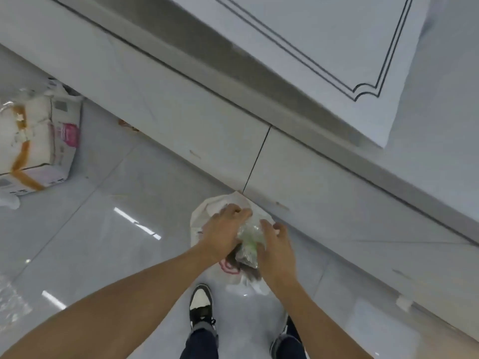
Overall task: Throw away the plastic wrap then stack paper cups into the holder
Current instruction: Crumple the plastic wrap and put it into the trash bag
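Note:
A crumpled clear plastic wrap [250, 235] with a green tint sits between my two hands, over a white plastic bag [204, 216] that lies open on the glossy floor. Dark rubbish shows inside the bag just below the wrap. My left hand [223, 230] curls its fingers over the top left of the wrap. My right hand [278, 251] rests against the wrap's right side with thumb and fingers spread. No paper cups or cup holder are in view.
A taped cardboard box [39, 141] stands on the floor at the far left. A grey cabinet base [207, 120] runs diagonally behind the bag. Bubble wrap [10, 301] lies at the lower left edge. My shoes [201, 307] stand just below the bag.

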